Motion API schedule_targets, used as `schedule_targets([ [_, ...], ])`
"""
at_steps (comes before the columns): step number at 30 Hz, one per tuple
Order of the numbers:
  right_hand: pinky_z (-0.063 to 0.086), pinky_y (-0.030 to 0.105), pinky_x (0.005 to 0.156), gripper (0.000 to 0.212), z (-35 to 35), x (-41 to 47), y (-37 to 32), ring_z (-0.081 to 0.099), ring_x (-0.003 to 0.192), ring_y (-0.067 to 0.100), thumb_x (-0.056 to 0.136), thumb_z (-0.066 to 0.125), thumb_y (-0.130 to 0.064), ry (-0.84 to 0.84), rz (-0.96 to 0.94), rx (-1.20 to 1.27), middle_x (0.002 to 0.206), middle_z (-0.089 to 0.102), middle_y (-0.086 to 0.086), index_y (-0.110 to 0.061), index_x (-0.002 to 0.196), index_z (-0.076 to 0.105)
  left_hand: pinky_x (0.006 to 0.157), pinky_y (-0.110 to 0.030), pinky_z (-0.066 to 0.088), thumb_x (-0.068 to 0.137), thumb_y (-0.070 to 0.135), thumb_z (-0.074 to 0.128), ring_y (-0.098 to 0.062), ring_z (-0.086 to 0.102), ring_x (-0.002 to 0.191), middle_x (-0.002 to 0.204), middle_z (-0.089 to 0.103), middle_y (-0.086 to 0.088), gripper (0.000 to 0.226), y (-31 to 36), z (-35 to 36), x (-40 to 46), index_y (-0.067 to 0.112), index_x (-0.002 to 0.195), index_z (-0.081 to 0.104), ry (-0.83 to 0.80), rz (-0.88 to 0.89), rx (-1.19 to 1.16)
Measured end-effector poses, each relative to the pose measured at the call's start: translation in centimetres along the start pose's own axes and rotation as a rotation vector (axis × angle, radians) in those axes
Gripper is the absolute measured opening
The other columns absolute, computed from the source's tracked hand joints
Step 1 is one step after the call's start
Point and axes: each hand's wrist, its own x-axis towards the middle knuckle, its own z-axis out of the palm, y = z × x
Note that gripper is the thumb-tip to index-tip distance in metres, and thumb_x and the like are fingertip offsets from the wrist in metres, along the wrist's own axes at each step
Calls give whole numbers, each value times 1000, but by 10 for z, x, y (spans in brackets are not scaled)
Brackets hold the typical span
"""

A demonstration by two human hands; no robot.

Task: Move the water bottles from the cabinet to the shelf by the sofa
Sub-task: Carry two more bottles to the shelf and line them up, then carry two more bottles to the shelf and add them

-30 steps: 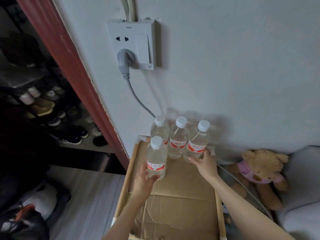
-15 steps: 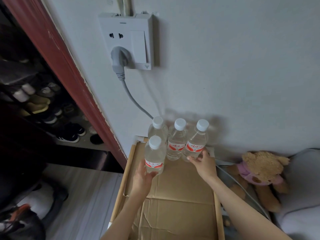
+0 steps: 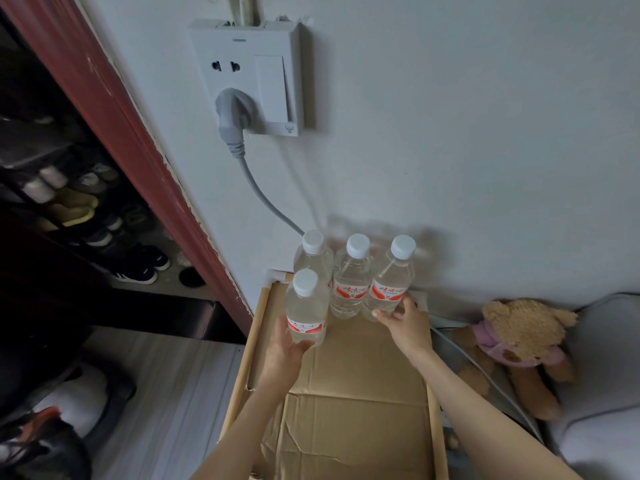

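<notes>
Several clear water bottles with white caps and red labels stand upright at the far end of the shelf [image 3: 437,424], whose top is lined with cardboard. Three stand in a row by the wall: the left bottle [image 3: 313,251], the middle bottle [image 3: 350,285] and the right bottle [image 3: 391,282]. In front of the left one stands a fourth bottle [image 3: 306,308]. My left hand [image 3: 287,344] grips the fourth bottle low down. The fingers of my right hand [image 3: 405,323] wrap the base of the right bottle.
A wall socket [image 3: 247,76] with a grey plug and cable hangs above the bottles. A red door frame [image 3: 138,161] and a dark shoe rack [image 3: 69,209] are at the left. A teddy bear [image 3: 519,341] leans on the grey sofa [image 3: 606,375] at the right.
The view has shifted slightly. My left hand with the fourth bottle has drawn a little nearer to me; my right hand stays at the right bottle's base.
</notes>
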Motion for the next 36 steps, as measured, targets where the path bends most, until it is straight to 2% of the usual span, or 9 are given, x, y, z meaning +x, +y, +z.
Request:
schedule_targets([
  [6, 33, 28, 93, 70, -2, -5, -1, 48, 123, 19, 80, 69, -18, -60, 40, 96, 137, 49, 2, -18, 139, 30, 94, -32, 39, 80, -1, 60, -14, 48, 114, 117, 52, 4, 57, -2, -4, 1, 45, 105, 37, -53, 1, 47],
  [11, 28, 33, 105, 87, -5, -13, -2, 34, 133, 16, 76, 72, -20, -133, 4, 137, 146, 35, -3, -25, 143, 16, 86, -13, 33, 82, 8, 64, -9, 43, 117, 123, 47, 7, 64, 8, -10, -1, 20, 133, 27, -134, 7, 114],
  [14, 24, 42, 113, 94, -4, -27, 3, 25, 138, 21, 77, 70, -33, -88, 51, -2, 153, 20, 0, -28, 145, 6, 96, -21, 28, 80, 17, 66, -6, 34, 122, 133, 37, 8, 76, 13, -17, -8, 18, 141, 20, -115, 31, 217],
  [16, 24, 39, 113, 87, -4, -43, 9, 26, 138, 22, 81, 66, -32, -79, 31, -116, 153, 19, 2, -22, 145, 9, 99, -23, 25, 81, 22, 65, -7, 30, 125, 131, 32, 11, 79, 12, -24, -18, 21, 143, 16, -84, 66, 366],
  [22, 18, 38, 115, 72, 4, -98, 29, 10, 142, 17, 89, 49, -43, -287, -250, -651, 156, 9, -1, -28, 145, 7, 112, -36, 20, 84, 36, 58, -20, 16, 139, 149, 20, -6, 70, -18, -49, -68, 22, 142, 20, -126, 181, 713],
  [25, 20, 38, 114, 70, 13, -116, 20, 12, 142, 19, 90, 44, -47, -356, -452, -789, 156, 8, -1, -29, 145, 4, 112, -37, 9, 79, 56, 33, -28, 10, 141, 152, 15, -8, 72, -23, -66, -100, 21, 142, 23, -17, 252, 939],
  [27, 22, 38, 112, 69, 19, -124, 10, 17, 140, 21, 90, 43, -49, -370, -603, -821, 155, 10, -1, -29, 145, 5, 111, -41, 6, 77, 57, 21, -29, 8, 141, 152, 16, -8, 74, -23, -81, -120, 24, 142, 20, 72, 257, 1058],
  [30, 22, 37, 112, 69, 28, -131, 0, 18, 140, 21, 89, 40, -53, -410, -777, -825, 154, 14, 0, -27, 145, 10, 107, -53, 23, 82, 51, 30, -34, 23, 137, 147, 33, -11, 63, -28, -96, -156, 23, 139, 28, 233, 261, 1132],
  [36, 6, 36, 113, 76, 61, -170, 13, 15, 142, 18, 77, 22, -64, -621, -1016, -853, 154, 15, -2, -28, 143, 18, 108, -55, 24, 86, 58, 24, -34, 23, 137, 147, 32, -9, 63, -69, -84, -272, 24, 140, 27, 509, -45, 1015],
])
